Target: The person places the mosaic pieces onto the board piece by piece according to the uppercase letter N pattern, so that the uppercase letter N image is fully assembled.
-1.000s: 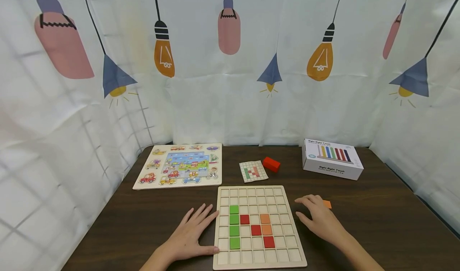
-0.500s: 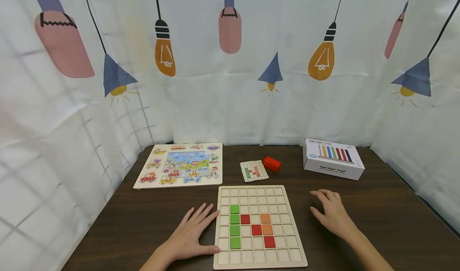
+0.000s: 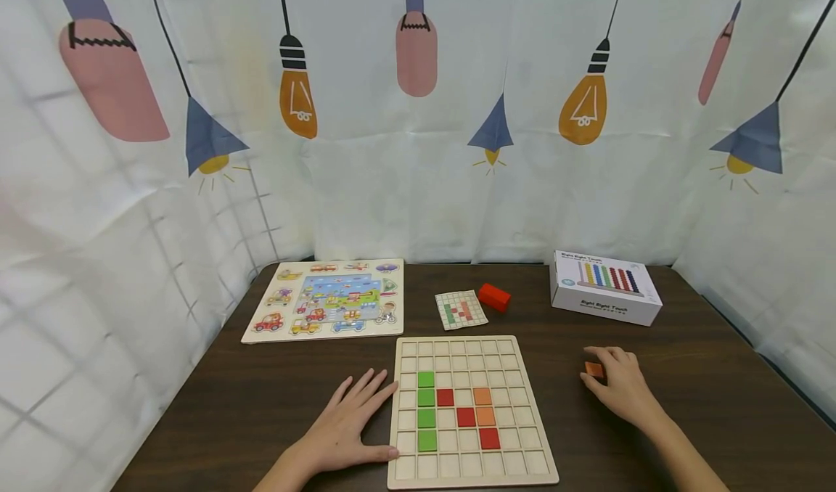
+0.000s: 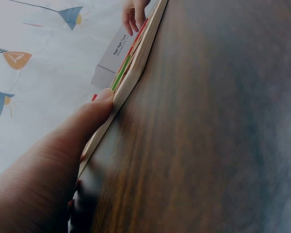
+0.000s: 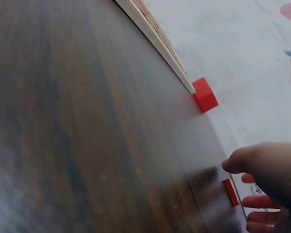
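Observation:
A wooden grid board point(image 3: 444, 470) lies on the dark table with green tiles point(image 3: 427, 419) in one column, plus red tiles point(image 3: 466, 417) and orange tiles point(image 3: 485, 416) in other squares. My left hand point(image 3: 349, 427) rests spread at the board's left edge; in the left wrist view its thumb point(image 4: 94, 109) touches that edge. Right of the board, my right hand point(image 3: 623, 384) is over the table with fingers loosely bent. A loose orange tile point(image 3: 593, 369) lies between its thumb and forefinger. In the right wrist view, that tile point(image 5: 231, 192) appears apart from the thumb point(image 5: 240, 160).
Behind the board lie a pattern card point(image 3: 461, 310) and a red block point(image 3: 494, 297). A picture puzzle board point(image 3: 261, 332) is at the back left, and a white box point(image 3: 604, 310) stands at the back right. A printed curtain point(image 3: 418, 187) hangs behind the table.
My right hand has moved away from the board to the right. The orange tile, once beyond its fingers and then hidden, now shows between thumb and forefinger. My left hand stays put.

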A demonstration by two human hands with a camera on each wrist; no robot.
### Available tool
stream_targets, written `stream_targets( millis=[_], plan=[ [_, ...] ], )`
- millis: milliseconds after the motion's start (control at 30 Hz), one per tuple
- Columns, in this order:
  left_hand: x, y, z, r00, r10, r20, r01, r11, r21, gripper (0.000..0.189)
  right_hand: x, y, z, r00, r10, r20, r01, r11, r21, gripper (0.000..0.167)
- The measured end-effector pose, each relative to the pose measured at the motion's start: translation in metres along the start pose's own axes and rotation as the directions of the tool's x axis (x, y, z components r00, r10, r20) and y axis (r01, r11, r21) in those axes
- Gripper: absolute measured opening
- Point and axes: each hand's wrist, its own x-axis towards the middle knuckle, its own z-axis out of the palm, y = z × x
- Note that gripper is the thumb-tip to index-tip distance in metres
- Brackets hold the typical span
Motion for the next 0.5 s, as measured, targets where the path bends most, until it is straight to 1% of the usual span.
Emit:
stream_targets(
  millis=[167,367,500],
  plan=[
    [-0.0004,-0.0004,0.0002,1.000,-0.001,0.000,0.001,1.000,-0.007,0.089,0.0001,0.0031,0.0006,0.998,0.050,0.027,-0.050,0.999,-0.005,0.039],
    [-0.0006,-0.0002,0.0000,1.000,0.003,-0.003,-0.003,1.000,-0.010,0.089,0.0002,0.0040,0.0008,0.998,0.049,0.038,-0.048,0.999,-0.007,0.034],
    [-0.0004,-0.0001,-0.0001,1.000,0.002,-0.002,-0.002,1.000,-0.004,0.089,0.0000,0.0052,0.0019,0.998,0.047,0.031,-0.047,0.999,-0.004,0.031]
  ],
)
